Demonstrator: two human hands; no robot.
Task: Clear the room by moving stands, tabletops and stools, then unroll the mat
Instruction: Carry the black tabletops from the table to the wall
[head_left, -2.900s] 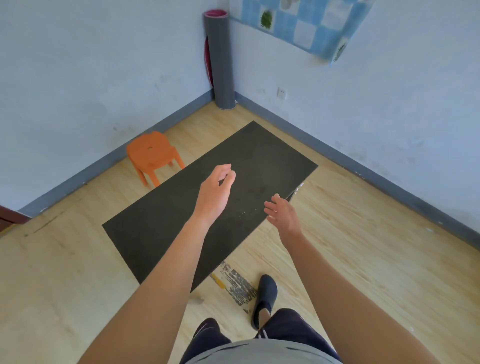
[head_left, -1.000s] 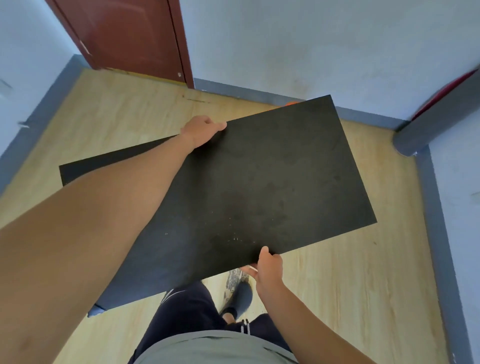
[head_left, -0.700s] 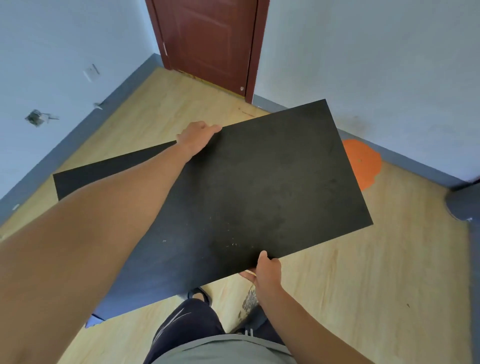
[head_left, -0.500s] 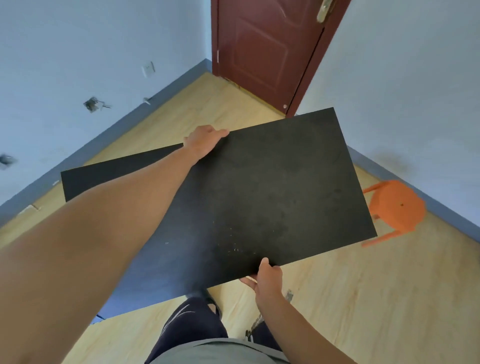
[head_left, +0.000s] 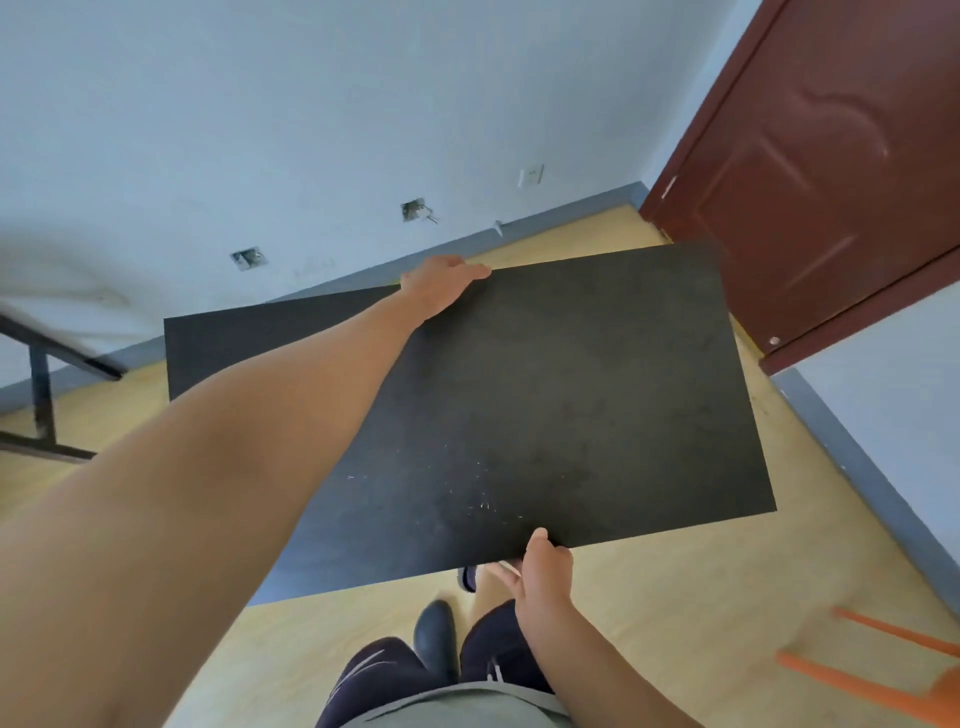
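The black tabletop (head_left: 545, 405) is a flat, thin rectangular board with a matte, dusty surface; small pale scratches and flecks cluster near its near edge, and faint grey smudges cloud the middle. It is held up off the wooden floor (head_left: 675, 613), roughly level, in front of the person's body. The left hand (head_left: 441, 283) reaches across the top and is clamped over the far edge, fingers curled out of sight behind it. The right hand (head_left: 543, 569) grips the near edge, thumb on top and fingers underneath. The two hands are well apart, on opposite long edges.

No brand, label or readable writing shows on the board or anywhere around it.

Below the board are the person's dark trousers and a dark shoe (head_left: 435, 642). At far right stands a dark red door (head_left: 831, 171), at far left a black metal stand (head_left: 41, 395) near the pale blue wall (head_left: 311, 104), which carries a white socket (head_left: 531, 175) and two open wall boxes. Orange stool legs (head_left: 872, 670) show at the near right corner.

Compared with half a second ago, the grip on the board is the same, but the view has swung left: the door has moved to the right edge, the stool has slid to the near right corner with only its legs visible, and the metal stand has come into sight.
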